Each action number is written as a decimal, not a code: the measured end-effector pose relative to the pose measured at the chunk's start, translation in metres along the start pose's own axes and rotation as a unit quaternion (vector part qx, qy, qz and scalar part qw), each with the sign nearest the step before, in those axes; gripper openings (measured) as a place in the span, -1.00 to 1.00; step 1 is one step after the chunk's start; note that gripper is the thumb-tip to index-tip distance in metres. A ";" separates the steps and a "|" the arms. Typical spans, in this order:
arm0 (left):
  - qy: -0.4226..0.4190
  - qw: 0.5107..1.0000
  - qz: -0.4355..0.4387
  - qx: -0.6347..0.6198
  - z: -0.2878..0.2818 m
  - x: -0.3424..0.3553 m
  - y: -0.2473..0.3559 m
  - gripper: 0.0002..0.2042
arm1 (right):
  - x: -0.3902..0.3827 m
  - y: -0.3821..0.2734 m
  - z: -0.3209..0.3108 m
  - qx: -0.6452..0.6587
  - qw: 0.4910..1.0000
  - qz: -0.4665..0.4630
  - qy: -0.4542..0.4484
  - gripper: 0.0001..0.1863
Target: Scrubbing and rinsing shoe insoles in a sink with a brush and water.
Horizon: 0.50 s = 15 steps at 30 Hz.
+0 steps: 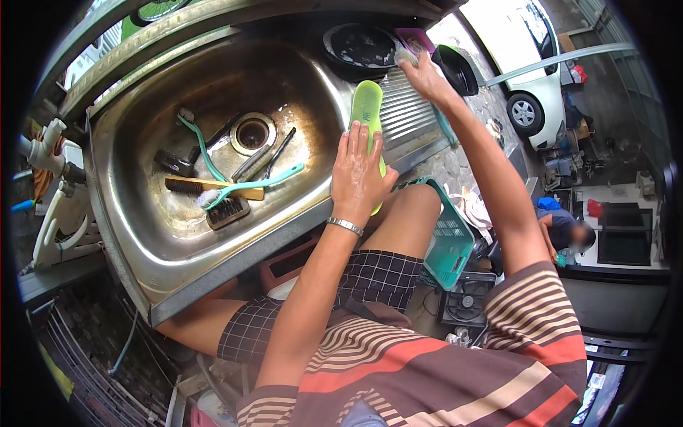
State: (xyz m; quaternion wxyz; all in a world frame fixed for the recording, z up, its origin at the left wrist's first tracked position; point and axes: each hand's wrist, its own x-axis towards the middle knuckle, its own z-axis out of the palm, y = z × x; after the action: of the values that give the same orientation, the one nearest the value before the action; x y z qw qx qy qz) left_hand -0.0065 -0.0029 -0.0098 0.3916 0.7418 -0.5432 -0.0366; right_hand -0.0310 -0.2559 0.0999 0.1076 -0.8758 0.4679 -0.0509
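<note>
Lime green, one insole (366, 104) lies at the edge of one steel sink (128, 188) beneath the left hand (358, 171), its fingers extended flat, while the right hand (428, 80) grips one pale scrubber (406, 57) beside one magenta container (427, 37). Two turquoise-handled brushes (205, 151) rest near one drain (252, 134).

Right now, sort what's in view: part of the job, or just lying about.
Seemingly part of the job:
green insole, under the left hand
purple container, at the right hand
sink and the brushes in it

Apparently just lying about:
gas stove
parked car
perhaps the teal basket
</note>
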 end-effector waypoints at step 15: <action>-0.008 1.000 -0.006 0.011 0.003 0.000 -0.003 -0.28 | 0.019 -0.024 0.028 -0.090 0.994 -0.067 0.007 -0.39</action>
State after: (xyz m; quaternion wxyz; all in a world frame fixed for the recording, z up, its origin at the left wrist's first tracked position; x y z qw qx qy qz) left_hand -0.0056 -0.0040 -0.0142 0.3785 0.7490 -0.5424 -0.0385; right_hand 0.0040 -0.2549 0.0779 0.0214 -0.9110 0.4112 -0.0215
